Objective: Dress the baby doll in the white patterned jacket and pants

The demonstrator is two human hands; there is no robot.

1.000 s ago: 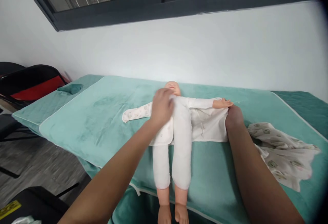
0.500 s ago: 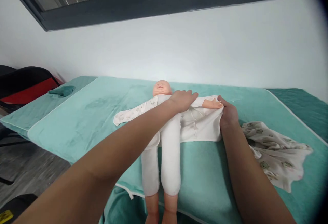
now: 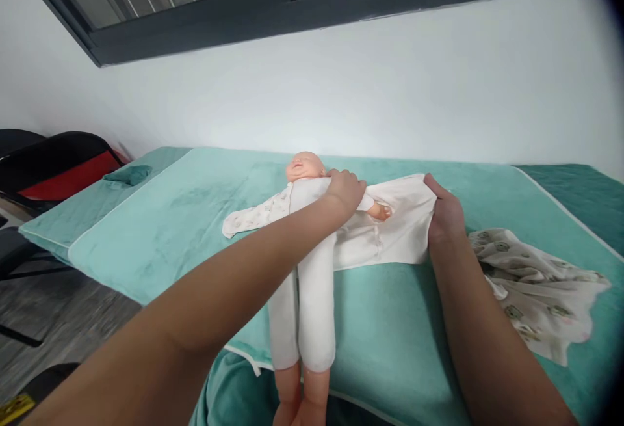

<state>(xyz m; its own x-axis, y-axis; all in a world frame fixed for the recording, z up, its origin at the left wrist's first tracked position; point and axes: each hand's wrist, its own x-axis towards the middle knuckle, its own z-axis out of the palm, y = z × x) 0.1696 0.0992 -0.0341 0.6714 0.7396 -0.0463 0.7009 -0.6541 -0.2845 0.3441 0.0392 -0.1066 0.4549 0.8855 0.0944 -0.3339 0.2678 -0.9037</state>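
- The doll lies on its back on the green-covered table, its head at the far side and its lower legs reaching over the near edge.
- The left hand curls over the doll's arm on the right side of the scene; its fingertips are partly hidden, but it appears closed around the limb.
- The right hand pinches the far right corner of the white garment between thumb and fingers, drawing the panel out to the right.
- The doll's small hand rests bare above that panel, between the two hands.
- The garment looks thin, soft and light, likely to crease and follow any pull; its edge or corner seems the best hold.
- The doll looks firm and smooth in its bare parts, probably jointed at the shoulder; the padded upper arm should grip better than the slick little fingers, which could snag in cloth.
- On the left, the printed sleeve lies outstretched, with a broad stretch of green cover beyond it.
- On the right, a crumpled printed cloth lies beside the right forearm, narrowing the room there.
- The white wall rises behind the table's far edge, close behind the head.
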